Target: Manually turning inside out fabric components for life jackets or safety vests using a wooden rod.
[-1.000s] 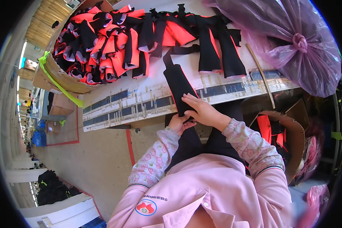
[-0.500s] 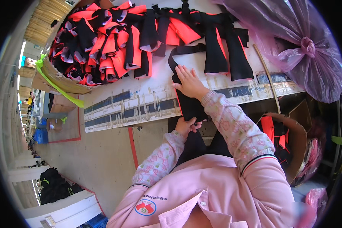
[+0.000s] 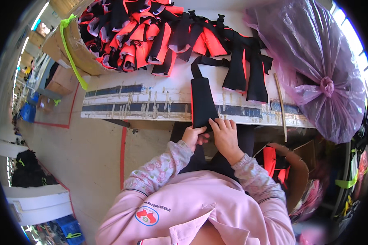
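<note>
A black padded fabric piece (image 3: 203,100) with a neon coral edge lies lengthwise over the front of the table, its near end at the table's edge. My left hand (image 3: 193,138) is closed on that near end, the thumb on top and the other fingers curled below. At the lower right corner, my right hand (image 3: 226,138) grips the same piece with its fingertips. A black strap (image 3: 210,61) runs from the piece's far end toward more black and coral pieces (image 3: 255,73) on the right.
A large heap of black and coral pieces (image 3: 139,36) fills the far left, by a cardboard box (image 3: 75,47). A knotted purple plastic bag (image 3: 327,87) bulges at the right. Near it, a thin wooden stick (image 3: 281,108) overhangs the table edge (image 3: 151,118). An open carton (image 3: 296,167) stands below.
My right hand has moved from the fabric piece's upper part down to its near end, beside my left hand. My left hand keeps its hold. The view has shifted slightly.
</note>
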The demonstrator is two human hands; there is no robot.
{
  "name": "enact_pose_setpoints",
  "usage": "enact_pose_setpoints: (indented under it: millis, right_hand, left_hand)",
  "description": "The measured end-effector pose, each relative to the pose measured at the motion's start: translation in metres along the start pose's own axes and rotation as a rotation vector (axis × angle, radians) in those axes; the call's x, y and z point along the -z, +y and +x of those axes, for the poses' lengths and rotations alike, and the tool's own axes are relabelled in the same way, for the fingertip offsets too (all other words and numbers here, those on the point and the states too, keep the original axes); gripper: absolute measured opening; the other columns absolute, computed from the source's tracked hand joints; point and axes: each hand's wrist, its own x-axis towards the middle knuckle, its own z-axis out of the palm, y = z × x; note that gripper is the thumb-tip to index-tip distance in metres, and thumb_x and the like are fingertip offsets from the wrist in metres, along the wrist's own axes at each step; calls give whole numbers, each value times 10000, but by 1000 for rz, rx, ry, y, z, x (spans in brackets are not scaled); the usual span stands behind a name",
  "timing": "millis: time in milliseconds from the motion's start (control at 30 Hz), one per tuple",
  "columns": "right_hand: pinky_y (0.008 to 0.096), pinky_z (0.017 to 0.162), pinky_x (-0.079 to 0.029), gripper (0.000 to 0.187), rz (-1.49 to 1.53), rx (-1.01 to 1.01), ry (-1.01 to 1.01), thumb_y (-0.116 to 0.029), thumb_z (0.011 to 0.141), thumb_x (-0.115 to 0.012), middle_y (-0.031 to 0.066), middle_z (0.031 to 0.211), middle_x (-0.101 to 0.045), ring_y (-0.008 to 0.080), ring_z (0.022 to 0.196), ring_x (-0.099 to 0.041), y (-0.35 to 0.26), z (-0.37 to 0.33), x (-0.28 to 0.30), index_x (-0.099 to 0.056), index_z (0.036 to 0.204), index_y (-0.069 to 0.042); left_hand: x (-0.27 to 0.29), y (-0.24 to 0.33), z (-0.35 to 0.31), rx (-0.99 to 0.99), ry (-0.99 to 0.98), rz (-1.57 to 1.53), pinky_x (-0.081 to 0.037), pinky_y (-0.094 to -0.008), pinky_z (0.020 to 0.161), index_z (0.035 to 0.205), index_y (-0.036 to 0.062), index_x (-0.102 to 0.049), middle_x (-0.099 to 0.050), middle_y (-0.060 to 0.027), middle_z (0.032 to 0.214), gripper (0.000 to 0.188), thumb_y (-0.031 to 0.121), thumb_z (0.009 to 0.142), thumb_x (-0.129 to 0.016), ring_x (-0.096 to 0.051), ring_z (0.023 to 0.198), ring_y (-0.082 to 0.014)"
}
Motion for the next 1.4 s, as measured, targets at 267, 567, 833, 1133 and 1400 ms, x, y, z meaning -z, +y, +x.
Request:
enact_pose_setpoints:
  millis: [267,567,833,1133,1400]
  right_hand:
    - [308,719,-496,162,1810,-761,306,-42,847,-555,56,937,-639,177,768,-614,15,-3,8,-575,1007,-26]
    - [317,709,-533,153,1713,-877,-324,-105,875,-552,74,846,-640,206,738,-636,18,-49,14,-589,999,-21]
    - [419,720,-475,360,-388,-726,68,-94,790,-602,150,952,-600,339,884,-586,188,-105,69,-522,1140,-70]
    - [301,543,-454,130,372,-1012,106,-96,886,-481,85,766,-578,160,603,-534,196,-134,72,-511,987,-20]
    - [205,424,-290,326,853,-796,-44,-242,931,-492,-46,536,-448,28,475,-391,101,-179,76,-563,693,-30]
  left_hand:
    - [-10,26,9,-157,-312,-143,-470,-382,804,1145,65,-470,-556,-99,1027,526,522,891,-418,-569,868,-206]
    - [-61,78,2,-366,-488,-424,-450,-354,885,1180,18,-481,-570,-98,1124,417,218,842,-622,-566,1010,-194]
    - [-57,78,0,-535,-190,-152,-476,-280,758,1029,24,-563,-616,-35,932,246,115,817,-647,-595,851,-129]
    - [-26,126,21,-414,-274,-468,-470,-388,868,1139,5,-507,-593,-118,1097,351,210,862,-573,-589,973,-241]
    - [-13,153,35,-548,-293,-572,-463,-392,881,1150,-12,-506,-582,-147,1137,373,214,857,-553,-584,998,-257]
